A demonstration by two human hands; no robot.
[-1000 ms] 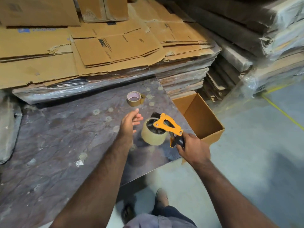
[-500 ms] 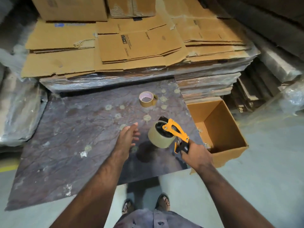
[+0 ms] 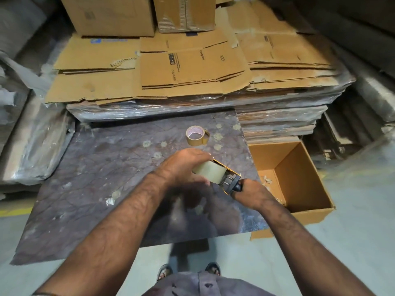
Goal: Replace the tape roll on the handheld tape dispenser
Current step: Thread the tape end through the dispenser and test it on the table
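The orange tape dispenser is held above the dark stone slab, tipped on its side. A full tan tape roll sits on it. My right hand grips the dispenser's black handle. My left hand is wrapped over the roll from the left, fingers curled on its top and underside. A near-empty tape core with a loose tail lies on the slab beyond my hands.
An open cardboard box stands on the floor at the slab's right edge. Stacks of flattened cartons wrapped in plastic rise behind the slab. Wrapped bundles lie on the left. My feet are at the slab's near edge.
My left hand moved right from the open air and closed on the tape roll. The dispenser turned onto its side, closer to me. The camera tilted further down.
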